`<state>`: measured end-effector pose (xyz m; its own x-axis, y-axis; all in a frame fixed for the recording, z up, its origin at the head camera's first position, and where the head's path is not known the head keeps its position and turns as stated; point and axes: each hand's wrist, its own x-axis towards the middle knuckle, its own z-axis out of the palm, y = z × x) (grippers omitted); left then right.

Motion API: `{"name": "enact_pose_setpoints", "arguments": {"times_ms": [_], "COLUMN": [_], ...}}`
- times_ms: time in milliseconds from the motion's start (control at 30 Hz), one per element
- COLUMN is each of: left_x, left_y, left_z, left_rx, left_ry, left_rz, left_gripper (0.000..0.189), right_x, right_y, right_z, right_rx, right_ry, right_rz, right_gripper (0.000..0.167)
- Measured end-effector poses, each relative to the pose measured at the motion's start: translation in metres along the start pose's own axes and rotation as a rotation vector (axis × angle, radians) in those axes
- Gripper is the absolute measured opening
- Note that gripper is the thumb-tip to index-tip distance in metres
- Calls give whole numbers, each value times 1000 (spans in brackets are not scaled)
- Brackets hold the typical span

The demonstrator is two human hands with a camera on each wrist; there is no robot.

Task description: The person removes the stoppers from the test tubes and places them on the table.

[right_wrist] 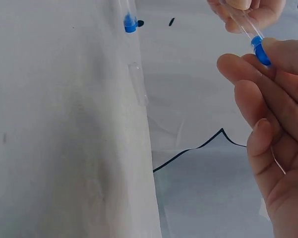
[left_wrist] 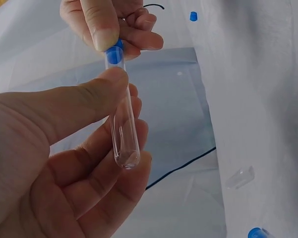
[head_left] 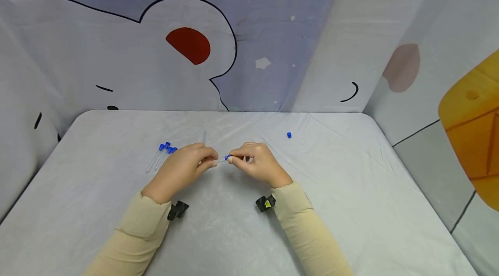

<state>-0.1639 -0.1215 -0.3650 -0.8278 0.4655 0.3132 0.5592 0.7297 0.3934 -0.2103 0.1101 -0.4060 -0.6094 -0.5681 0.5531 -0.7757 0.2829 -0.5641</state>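
A picture wall (head_left: 273,50) stands behind a white table (head_left: 351,215). The left hand (head_left: 187,164) pinches one tube (left_wrist: 122,119) above it; the right hand (head_left: 258,161) pinches the blue cap (left_wrist: 114,54) in its end. Four capped tubes (head_left: 152,161) lie left, one bare tube (head_left: 204,137) lies farther back, and one loose cap (head_left: 289,135) sits right.

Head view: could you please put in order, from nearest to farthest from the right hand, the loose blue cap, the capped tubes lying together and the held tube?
1. Held tube: between the right hand and left hand, touching both.
2. Loose blue cap: beyond the right hand, to its right.
3. Capped tubes: on the left side.
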Motion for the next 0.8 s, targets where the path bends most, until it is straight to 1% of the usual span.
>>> {"name": "enact_pose_setpoints", "arguments": {"times_ms": [233, 567, 700, 800], "left_x": [0, 0, 1, 1], "left_y": [2, 1, 0, -1], "left_z": [0, 2, 3, 3], "left_rx": [20, 37, 40, 43], "left_ry": [9, 14, 28, 43], "left_rz": [-13, -26, -12, 6], "left_gripper": [6, 6, 6, 7], "right_x": [1, 0, 0, 0], "right_y": [-2, -1, -1, -1], "right_z": [1, 3, 3, 2], "right_rx": [-42, -82, -64, -3], "right_ry": [34, 49, 46, 34], "right_rz": [7, -1, 3, 7], "right_gripper": [7, 7, 7, 8]}}
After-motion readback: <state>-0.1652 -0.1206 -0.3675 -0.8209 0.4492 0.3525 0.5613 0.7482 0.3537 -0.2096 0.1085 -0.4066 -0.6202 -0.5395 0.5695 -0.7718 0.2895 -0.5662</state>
